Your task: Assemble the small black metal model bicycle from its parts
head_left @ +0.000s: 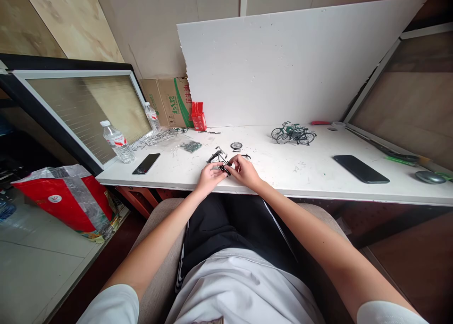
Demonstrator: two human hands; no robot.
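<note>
Between my hands, just over the front part of the white table, is a black model bicycle frame [220,158] with handlebars at its far end. My left hand [210,176] is closed on the frame's near left side, thumb and fingers pinching it. From the right, my right hand [245,170] pinches the same frame near its lower end; whether a small part is also between those fingertips is hidden. Just beyond lies a loose spoked wheel [236,145]. A curved black piece, like a mudguard [245,156], rests by my right fingers.
Finished-looking model bicycles [293,134] stand at the back right. Phones [146,163] [361,169] lie at left and right, with a mouse [430,177] far right. Water bottles [118,142], a parts bag [192,146], a red box [198,116] and a carton [166,102] are left.
</note>
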